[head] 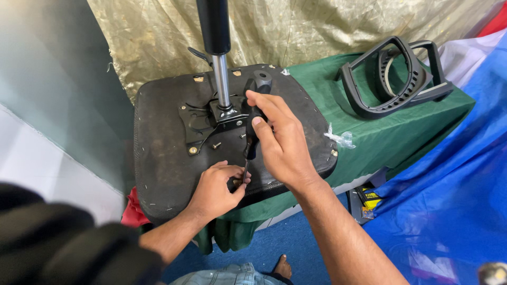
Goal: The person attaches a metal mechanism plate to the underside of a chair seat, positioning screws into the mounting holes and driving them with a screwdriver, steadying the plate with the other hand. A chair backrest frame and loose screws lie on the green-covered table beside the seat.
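An upturned black office-chair seat [163, 158] lies on a green-covered table [401, 132]. A black metal mechanism plate [203, 121] is fixed at its middle, and a gas-lift cylinder [215, 31] stands upright from it. My right hand [280, 142] grips the black handle of a screwdriver [252, 132], its tip pointing down at the seat's near edge. My left hand [214, 190] pinches around the tip there, holding a small part that I cannot make out. Loose bolts [216, 145] lie beside the plate.
Two black plastic armrests [393, 79] lie on the green cloth at the right. A crumpled clear plastic bag [340, 138] sits beside the seat. Gold fabric hangs behind, blue cloth covers the right side. A dark blurred shape fills the lower left corner.
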